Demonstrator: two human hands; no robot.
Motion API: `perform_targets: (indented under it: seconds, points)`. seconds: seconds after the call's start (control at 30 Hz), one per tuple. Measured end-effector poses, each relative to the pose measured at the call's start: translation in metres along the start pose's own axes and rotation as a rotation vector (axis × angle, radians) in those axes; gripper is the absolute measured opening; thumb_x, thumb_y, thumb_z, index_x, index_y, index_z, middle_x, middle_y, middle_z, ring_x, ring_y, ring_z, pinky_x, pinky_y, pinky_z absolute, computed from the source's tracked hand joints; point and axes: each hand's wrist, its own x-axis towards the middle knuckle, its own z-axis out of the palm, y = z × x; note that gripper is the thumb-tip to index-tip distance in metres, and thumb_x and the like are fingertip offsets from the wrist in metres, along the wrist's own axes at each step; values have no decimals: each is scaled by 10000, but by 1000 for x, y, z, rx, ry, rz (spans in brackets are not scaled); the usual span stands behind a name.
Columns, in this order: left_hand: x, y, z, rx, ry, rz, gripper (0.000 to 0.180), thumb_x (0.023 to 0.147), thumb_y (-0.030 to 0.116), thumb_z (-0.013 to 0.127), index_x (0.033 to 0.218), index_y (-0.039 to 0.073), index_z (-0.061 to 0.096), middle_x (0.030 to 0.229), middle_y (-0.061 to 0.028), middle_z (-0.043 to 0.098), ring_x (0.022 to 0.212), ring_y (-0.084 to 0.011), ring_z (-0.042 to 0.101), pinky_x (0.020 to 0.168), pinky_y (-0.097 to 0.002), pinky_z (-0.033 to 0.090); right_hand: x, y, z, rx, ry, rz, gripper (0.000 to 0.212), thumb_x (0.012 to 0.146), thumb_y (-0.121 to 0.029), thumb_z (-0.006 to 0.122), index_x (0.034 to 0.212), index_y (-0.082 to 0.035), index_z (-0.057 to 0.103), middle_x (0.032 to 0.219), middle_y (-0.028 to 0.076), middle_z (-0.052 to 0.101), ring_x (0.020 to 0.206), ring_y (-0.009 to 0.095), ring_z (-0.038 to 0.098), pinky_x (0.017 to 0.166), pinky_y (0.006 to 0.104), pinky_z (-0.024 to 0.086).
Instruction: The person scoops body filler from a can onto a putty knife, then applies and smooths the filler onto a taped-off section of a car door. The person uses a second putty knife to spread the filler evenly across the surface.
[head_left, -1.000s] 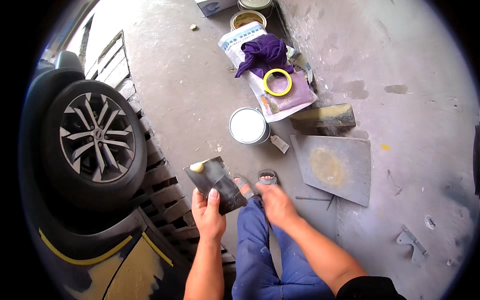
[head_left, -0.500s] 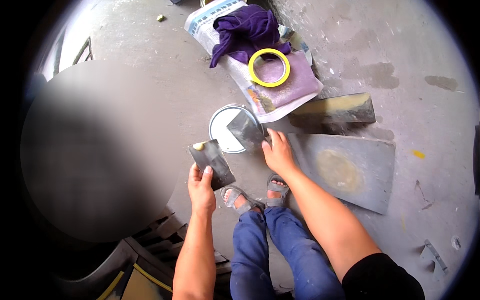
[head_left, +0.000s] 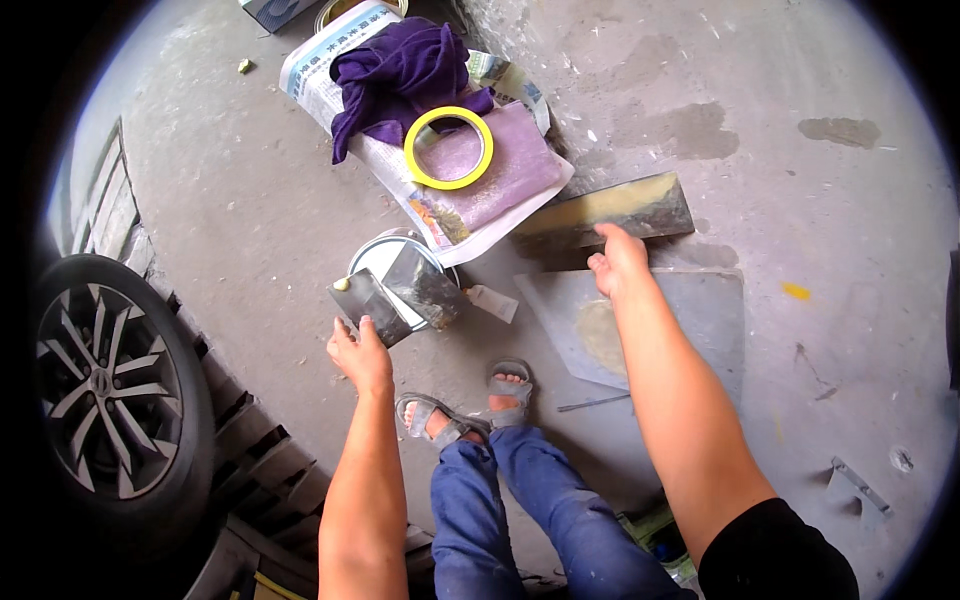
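Observation:
My left hand (head_left: 362, 352) grips a thin dark rectangular plate (head_left: 372, 306) by its near edge, with a small cream dab on its far corner. That plate overlaps a round can lid (head_left: 368, 258) with a white top and metal rim. A second dark plate (head_left: 424, 287) rests on the lid, its face smeared grey. Beside it, a small white tube (head_left: 493, 303) lies tilted. My right hand (head_left: 620, 262) reaches out at the near side of a long dark block (head_left: 660, 205) with a tan-coated top. Its thumb and index finger are apart with nothing visible between; the other fingers are hidden.
A grey panel (head_left: 690, 310) with a tan round patch lies under my right forearm. Beyond the lid, newspaper (head_left: 315, 80) carries a purple cloth (head_left: 395, 75), a yellow tape roll (head_left: 483, 160) and a mauve pad (head_left: 525, 160). A car wheel (head_left: 100, 385) stands at left.
My right hand has moved from beside the lid to the long block. The white tube now shows near the lid. My left hand's plate now overlaps the lid. The view has shifted.

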Motion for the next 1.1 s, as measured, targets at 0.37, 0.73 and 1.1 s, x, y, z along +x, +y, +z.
perform_targets:
  seconds: [0.37,0.73,1.1]
  points:
    - [-80,8,-116,-327,-362,-99,229,919,211,640,803,14,634,664,24,556,611,-57,459,548,-241,400,-78,14,-28,-745,292,-893,430,902,-364,596,876,66,595,871,286,625,851,450,605,770,509,453]
    - [-155,86,-297,-889,-390,5,260,935,161,593,1144,6,575,1130,-87,588,969,-149,562,850,-289,458,-338,9,-148,-973,-963,-1363,213,837,-118,654,1006,1,606,886,208,607,786,419,578,714,434,473]
    - [-223,94,-503,-1156,-17,84,141,965,162,572,925,27,582,876,16,571,795,-75,486,741,-234,412,-563,44,-117,-734,-1549,-1153,203,894,-135,584,1065,-24,592,895,195,607,813,384,603,709,407,483]
